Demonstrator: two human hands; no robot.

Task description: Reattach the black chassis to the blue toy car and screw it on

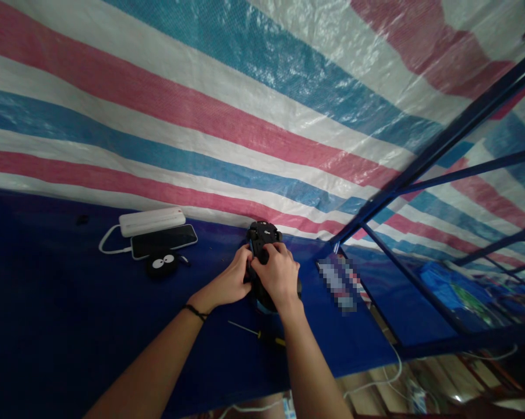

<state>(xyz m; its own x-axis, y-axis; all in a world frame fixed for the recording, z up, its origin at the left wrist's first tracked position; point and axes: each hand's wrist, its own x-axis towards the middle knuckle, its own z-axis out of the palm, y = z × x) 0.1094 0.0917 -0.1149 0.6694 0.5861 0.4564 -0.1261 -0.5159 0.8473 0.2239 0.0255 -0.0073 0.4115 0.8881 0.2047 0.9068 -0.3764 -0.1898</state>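
A black toy car [265,233] with blue edges lies on the blue surface, and its dark underside seems to face up. My left hand [234,276] grips its left side, fingers closed around the edge. Over the right half of the car, my right hand [280,270] is closed, thumb pressed on the underside and fingers around the far side. Both hands hide the car's middle. Just below the car lies a screwdriver [259,334] with a thin shaft and a black-and-yellow handle, partly covered by my right forearm.
To the left are a white power bank [152,221], a phone [164,241] cabled to it, and a black case with cartoon eyes [162,265]. A blurred-out flat item [339,282] lies right, beside blue metal rails [402,267]. Striped sheeting [201,116] hangs behind.
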